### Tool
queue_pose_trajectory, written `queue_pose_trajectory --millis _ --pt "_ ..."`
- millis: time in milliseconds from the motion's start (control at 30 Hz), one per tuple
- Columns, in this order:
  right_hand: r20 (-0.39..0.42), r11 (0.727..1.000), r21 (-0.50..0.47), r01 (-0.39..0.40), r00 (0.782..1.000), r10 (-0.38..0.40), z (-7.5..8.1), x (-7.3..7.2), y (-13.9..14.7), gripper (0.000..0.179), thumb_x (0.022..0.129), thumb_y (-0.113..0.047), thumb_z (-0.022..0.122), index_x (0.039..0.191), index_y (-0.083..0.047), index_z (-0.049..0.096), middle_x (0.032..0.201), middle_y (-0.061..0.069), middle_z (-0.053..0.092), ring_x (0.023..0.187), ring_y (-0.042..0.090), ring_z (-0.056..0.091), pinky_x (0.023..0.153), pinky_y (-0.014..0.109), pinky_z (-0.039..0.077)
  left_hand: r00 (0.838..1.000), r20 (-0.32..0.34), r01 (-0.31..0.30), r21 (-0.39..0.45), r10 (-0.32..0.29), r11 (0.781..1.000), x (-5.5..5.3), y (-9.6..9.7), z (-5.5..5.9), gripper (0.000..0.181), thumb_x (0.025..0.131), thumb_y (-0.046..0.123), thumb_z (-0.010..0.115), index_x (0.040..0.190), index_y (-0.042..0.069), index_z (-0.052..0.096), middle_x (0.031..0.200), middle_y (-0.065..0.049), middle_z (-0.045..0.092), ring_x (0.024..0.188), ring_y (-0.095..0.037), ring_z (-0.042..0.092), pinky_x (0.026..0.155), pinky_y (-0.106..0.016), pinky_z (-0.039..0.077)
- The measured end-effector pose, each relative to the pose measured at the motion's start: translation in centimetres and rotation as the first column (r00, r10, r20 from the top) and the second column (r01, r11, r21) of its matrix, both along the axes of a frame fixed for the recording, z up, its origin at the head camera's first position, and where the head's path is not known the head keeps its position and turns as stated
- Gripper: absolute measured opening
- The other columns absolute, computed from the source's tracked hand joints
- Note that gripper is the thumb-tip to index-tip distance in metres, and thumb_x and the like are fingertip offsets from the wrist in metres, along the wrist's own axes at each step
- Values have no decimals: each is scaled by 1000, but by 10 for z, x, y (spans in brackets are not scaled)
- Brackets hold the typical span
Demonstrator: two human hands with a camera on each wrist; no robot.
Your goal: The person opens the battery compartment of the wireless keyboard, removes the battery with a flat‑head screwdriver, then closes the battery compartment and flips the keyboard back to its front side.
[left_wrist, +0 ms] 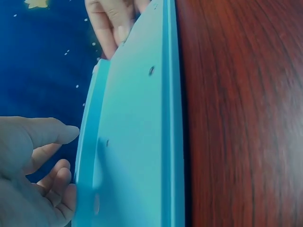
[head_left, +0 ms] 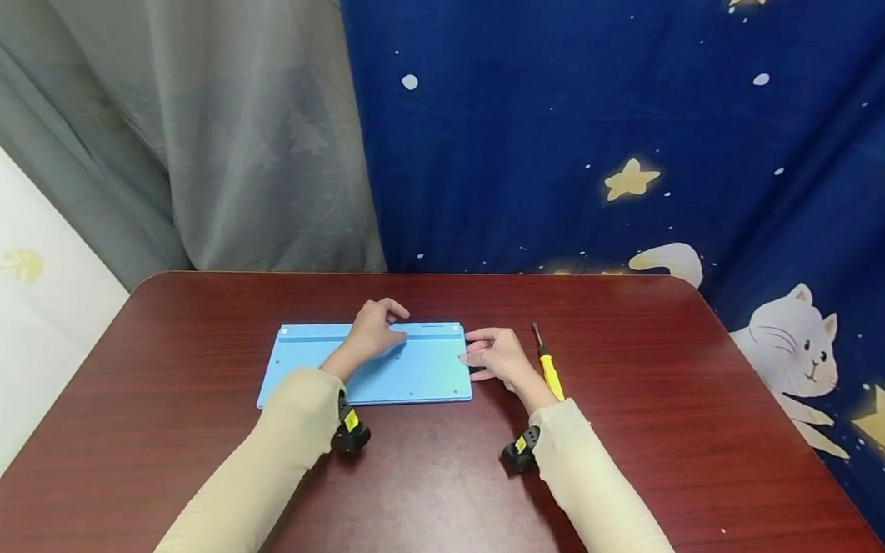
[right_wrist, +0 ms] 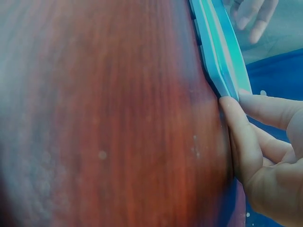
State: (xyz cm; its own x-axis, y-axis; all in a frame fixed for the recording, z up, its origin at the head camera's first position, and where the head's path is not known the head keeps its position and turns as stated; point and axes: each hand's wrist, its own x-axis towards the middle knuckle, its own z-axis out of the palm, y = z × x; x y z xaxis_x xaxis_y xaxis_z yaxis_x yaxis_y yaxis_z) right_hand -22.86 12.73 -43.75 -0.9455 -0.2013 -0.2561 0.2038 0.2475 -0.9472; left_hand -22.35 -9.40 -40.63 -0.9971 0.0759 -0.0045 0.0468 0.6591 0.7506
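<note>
A light blue keyboard (head_left: 430, 368) lies face down, its flat underside with small screw holes facing up. In the right wrist view, dark gaps between keys show along the lower edge of the keyboard (right_wrist: 213, 52). My right hand (head_left: 500, 359) pinches its right end, the thumb on one face and a finger at the edge below. Over the far long edge is my left hand (head_left: 372, 330), thumb and fingers spread apart and loosely bent. The left wrist view shows this left hand (left_wrist: 33, 165) beside that edge, gripping nothing; whether a fingertip touches I cannot tell.
A screwdriver (head_left: 551, 376) with a yellow handle lies just right of my right hand, its shaft pointing away. Everything rests on a dark red wooden table (head_left: 431, 493). Grey and blue curtains (head_left: 509, 146) hang behind the table's far edge.
</note>
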Motion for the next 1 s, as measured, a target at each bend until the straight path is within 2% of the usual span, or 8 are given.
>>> queue_pose_trajectory --millis 133,233,533,767,1000 --pt "-1 1000 3 -1 1000 1 0 1 -1 44 76 6 69 118 4 57 93 18 59 73 20 63 59 38 53 998 -42 36 -21 -37 999 -3 10 -2 23 78 3 70 100 1 63 95 -15 51 90 -26 45 77 -36 39" --pt "-2 1000 4 -1 1000 1 1 3 -1 44 76 6 69 118 4 57 93 18 59 74 20 63 59 38 53 998 -49 48 -42 -50 998 -5 16 -2 21 78 5 71 97 2 63 93 -14 52 89 -25 44 76 -36 38" --pt "8 1000 -3 16 1000 -16 2 3 -2 43 76 6 69 118 4 57 92 18 60 73 20 63 59 38 53 999 -20 32 -79 -33 996 -9 25 -5 19 79 12 73 95 7 65 96 -10 51 96 -24 43 80 -36 39" --pt "19 1000 -7 18 1000 -18 3 4 -3 43 77 6 69 118 4 57 92 18 60 72 20 64 59 38 53 997 -3 71 -138 -72 988 -11 28 -4 16 80 15 71 94 9 64 103 -11 52 102 -26 40 83 -39 40" --pt "15 1000 -2 20 1000 -20 3 4 -3 43 77 6 68 118 4 56 92 18 60 72 20 63 59 38 53 993 36 118 -184 -113 976 -13 27 -1 16 82 18 70 94 11 62 103 -10 50 99 -25 40 80 -38 39"
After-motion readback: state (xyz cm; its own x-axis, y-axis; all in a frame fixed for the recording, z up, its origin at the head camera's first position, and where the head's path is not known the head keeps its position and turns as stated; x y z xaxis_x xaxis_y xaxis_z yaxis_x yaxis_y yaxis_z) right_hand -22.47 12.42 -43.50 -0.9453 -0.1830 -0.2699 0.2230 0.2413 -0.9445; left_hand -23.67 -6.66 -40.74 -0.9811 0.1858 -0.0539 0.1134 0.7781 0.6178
